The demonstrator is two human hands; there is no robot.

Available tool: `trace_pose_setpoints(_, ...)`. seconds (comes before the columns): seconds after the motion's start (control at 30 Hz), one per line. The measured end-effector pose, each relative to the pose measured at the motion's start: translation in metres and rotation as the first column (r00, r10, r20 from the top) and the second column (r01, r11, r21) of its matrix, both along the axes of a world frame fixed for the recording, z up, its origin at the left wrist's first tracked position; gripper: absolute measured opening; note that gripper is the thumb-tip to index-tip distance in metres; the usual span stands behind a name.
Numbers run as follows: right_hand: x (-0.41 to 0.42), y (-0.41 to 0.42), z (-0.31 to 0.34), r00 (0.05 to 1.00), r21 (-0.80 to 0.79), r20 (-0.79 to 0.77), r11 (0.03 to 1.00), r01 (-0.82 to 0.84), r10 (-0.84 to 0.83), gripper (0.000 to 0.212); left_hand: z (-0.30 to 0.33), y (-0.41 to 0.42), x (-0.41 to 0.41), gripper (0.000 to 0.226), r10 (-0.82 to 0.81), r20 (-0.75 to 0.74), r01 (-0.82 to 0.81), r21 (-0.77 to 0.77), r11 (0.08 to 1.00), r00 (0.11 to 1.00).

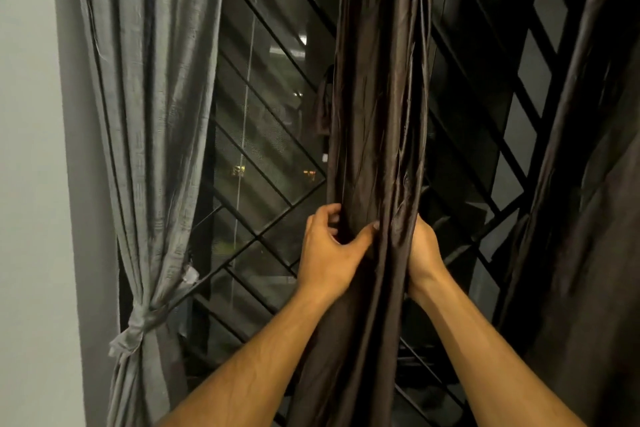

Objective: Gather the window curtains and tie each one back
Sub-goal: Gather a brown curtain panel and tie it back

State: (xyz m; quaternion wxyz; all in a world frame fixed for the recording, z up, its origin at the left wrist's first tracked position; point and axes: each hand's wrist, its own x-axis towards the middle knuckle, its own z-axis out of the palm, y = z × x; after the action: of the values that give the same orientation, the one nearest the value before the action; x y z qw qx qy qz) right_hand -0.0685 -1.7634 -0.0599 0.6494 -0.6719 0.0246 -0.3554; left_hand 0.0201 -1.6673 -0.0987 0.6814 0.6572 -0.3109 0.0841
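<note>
Dark brown satin curtain [374, 114], hanging vertically at centre before the window grille [270, 156], gathered into one column. Left hand [329, 246] and right hand [424, 253] clasp it level, from opposite sides, fingers curled into the folds.

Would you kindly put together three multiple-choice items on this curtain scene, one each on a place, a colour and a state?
1. Where does the tied-back curtain hang?
A. At the left, by the wall
B. In the middle
C. At the far right

2. What colour is the curtain in the hands?
A. White
B. Dark brown
C. Red

3. What is its state?
A. Tied with a band
B. Spread flat
C. Bunched in both hands

Answers: 1 A, the pale grey fabric curtain is knotted by the wall. 2 B, the glossy dark brown curtain. 3 C, the left hand and right hand grip its folds; no tie shows.
</note>
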Motion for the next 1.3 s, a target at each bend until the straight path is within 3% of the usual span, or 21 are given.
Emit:
trace_pose_setpoints(0.07,-0.003,-0.005,0.005,0.986,0.083,0.102,0.987,-0.14,0.131,0.055,0.011,-0.002,0.007,0.074,-0.059,0.019,0.06,-0.043,0.997,0.998)
trace_pose_setpoints(0.13,-0.008,-0.002,0.014,0.969,0.084,0.149,0.974,-0.209,0.195,0.065,0.025,-0.003,0.013,0.079,-0.077,0.052,0.082,-0.088,0.993,0.996)
trace_pose_setpoints(0.27,-0.004,-0.005,0.03,0.983,-0.078,0.103,0.987,-0.142,0.15,0.061,0.069,-0.005,0.021,0.055,-0.031,0.174,0.053,-0.124,0.991,0.984)
trace_pose_setpoints(0.4,0.002,-0.004,0.05,0.993,-0.193,0.08,0.979,-0.07,0.087,0.066,0.1,-0.01,0.024,0.059,-0.007,0.152,0.026,-0.123,0.992,0.988)
trace_pose_setpoints(0.5,0.014,-0.005,0.058,0.991,-0.305,0.13,0.95,0.065,-0.027,0.062,0.11,-0.016,0.025,0.036,0.062,0.213,-0.046,-0.076,0.996,0.975)
trace_pose_setpoints(0.57,0.021,-0.01,0.058,0.99,-0.301,0.129,0.948,0.1,-0.064,0.047,0.113,-0.017,0.028,0.02,0.06,0.237,-0.04,-0.087,0.995,0.97)
trace_pose_setpoints(0.67,0.02,-0.013,0.055,0.996,-0.211,0.091,0.977,0.035,-0.016,0.034,0.109,-0.013,0.027,0.026,0.049,0.23,-0.021,-0.123,0.992,0.972)
trace_pose_setpoints(0.83,0.015,-0.018,0.05,1.0,-0.28,0.004,0.96,-0.006,0.008,0.089,0.097,-0.009,0.016,0.063,-0.022,0.219,0.054,-0.144,0.988,0.976)
trace_pose_setpoints(0.97,0.014,-0.019,0.05,0.999,-0.245,0.033,0.969,0.029,-0.021,0.059,0.098,-0.008,0.014,0.048,-0.04,0.296,0.073,-0.101,0.992,0.954)
trace_pose_setpoints(1.03,0.017,-0.024,0.049,0.986,-0.215,0.116,0.966,0.146,-0.123,0.041,0.099,-0.006,0.015,0.043,-0.066,0.304,0.103,-0.108,0.989,0.95)
trace_pose_setpoints(1.1,0.02,-0.034,0.046,0.925,-0.225,0.213,0.906,0.359,-0.314,0.023,0.099,-0.003,0.017,0.035,-0.069,0.288,0.11,-0.128,0.986,0.955)
trace_pose_setpoints(1.13,0.02,-0.037,0.045,0.88,-0.234,0.251,0.857,0.459,-0.403,0.028,0.099,-0.001,0.017,0.031,-0.053,0.286,0.095,-0.134,0.986,0.957)
trace_pose_setpoints(1.23,0.011,-0.042,0.042,0.755,-0.347,0.378,0.674,0.652,-0.536,0.072,0.096,0.011,0.016,0.031,0.051,0.292,-0.013,-0.132,0.991,0.955)
trace_pose_setpoints(1.3,0.008,-0.043,0.039,0.692,-0.489,0.482,0.49,0.722,-0.538,0.079,0.094,0.018,0.017,0.021,0.111,0.283,-0.06,-0.185,0.981,0.953)
